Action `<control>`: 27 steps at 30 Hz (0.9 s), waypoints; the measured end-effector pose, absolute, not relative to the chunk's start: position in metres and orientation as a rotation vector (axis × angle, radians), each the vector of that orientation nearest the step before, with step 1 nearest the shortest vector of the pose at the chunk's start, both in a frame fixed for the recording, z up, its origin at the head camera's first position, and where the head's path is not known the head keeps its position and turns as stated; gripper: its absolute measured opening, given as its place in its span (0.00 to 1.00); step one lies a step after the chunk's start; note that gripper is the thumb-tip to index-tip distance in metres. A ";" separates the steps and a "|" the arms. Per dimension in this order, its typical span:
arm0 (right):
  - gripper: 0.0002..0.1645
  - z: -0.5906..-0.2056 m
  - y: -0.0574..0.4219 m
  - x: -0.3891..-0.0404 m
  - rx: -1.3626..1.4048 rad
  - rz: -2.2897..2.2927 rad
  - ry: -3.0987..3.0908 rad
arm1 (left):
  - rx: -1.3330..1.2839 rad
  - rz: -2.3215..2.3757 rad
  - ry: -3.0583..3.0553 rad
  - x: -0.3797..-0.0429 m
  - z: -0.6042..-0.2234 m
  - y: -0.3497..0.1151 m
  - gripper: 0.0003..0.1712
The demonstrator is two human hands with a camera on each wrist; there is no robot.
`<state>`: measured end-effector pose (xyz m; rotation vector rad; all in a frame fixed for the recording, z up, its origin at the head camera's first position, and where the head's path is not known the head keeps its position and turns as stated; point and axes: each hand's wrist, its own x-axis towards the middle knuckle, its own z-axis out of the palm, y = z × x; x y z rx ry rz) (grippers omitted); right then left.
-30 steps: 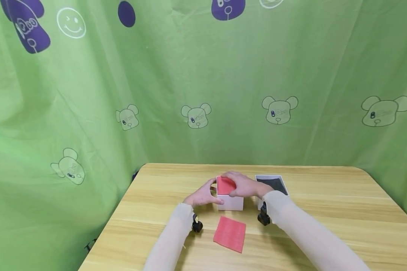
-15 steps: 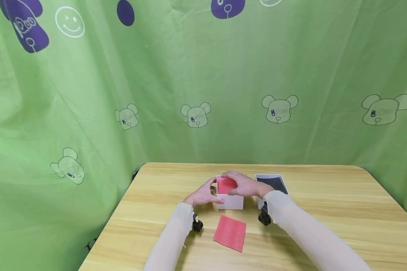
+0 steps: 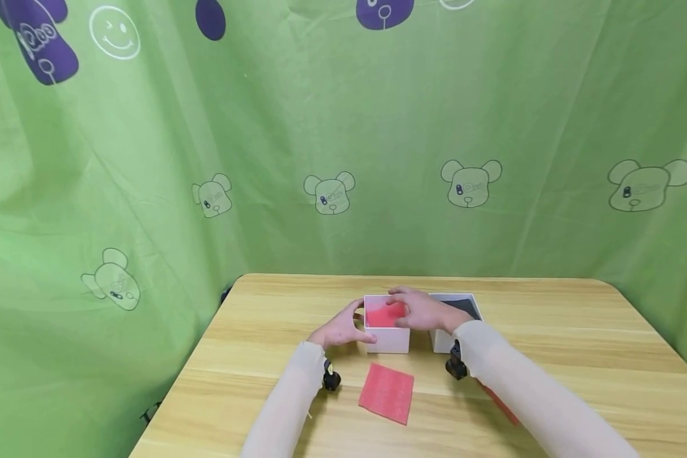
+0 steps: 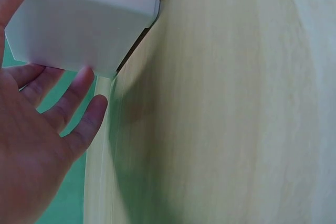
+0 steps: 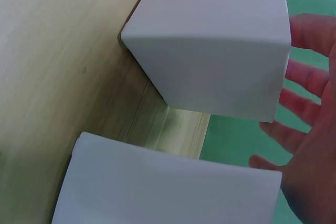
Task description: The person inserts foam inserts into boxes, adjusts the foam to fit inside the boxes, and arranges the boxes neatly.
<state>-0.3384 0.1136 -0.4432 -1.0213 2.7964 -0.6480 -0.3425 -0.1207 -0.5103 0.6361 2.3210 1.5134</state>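
Note:
My left hand [image 3: 340,327] holds the left side of an open white box [image 3: 387,340], thumb on the front face and fingers toward the back. In the left wrist view, its fingertips lie along the edge of the box [image 4: 79,35]. Inside the box is a red sheet [image 3: 385,315], lower than the rim. Over the box's right rim hovers my right hand [image 3: 426,310], its fingers spread and loosely bent, pinching nothing. The right wrist view has these fingers right at the box's upper edge [image 5: 210,72]. A square red cloth-like piece [image 3: 386,394] lies in front.
A second white box [image 3: 441,341] with a dark sheet [image 3: 460,306] inside stands just right, partly behind my right wrist. Another red piece [image 3: 499,402] shows from under the right sleeve. A green curtain [image 3: 401,242] hangs behind the wooden table [image 3: 567,343].
My right hand has shifted right and partly off the box opening. The red sheet inside now appears lower, with more white inner wall showing. My left hand stays in place.

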 end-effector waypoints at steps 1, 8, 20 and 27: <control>0.29 -0.444 0.115 -0.339 -1.013 -0.639 2.800 | 0.641 1.516 2.318 -0.343 -0.510 -0.120 0.56; 0.28 -0.448 0.121 -0.340 -0.962 -0.642 2.798 | 0.667 1.512 2.311 -0.342 -0.512 -0.118 0.56; 0.29 -0.440 0.127 -0.333 -0.907 -0.667 2.802 | 0.652 1.520 2.312 -0.340 -0.509 -0.117 0.55; 0.30 -0.425 0.148 -0.320 -0.965 -0.679 2.860 | 0.650 1.523 2.322 -0.340 -0.509 -0.119 0.56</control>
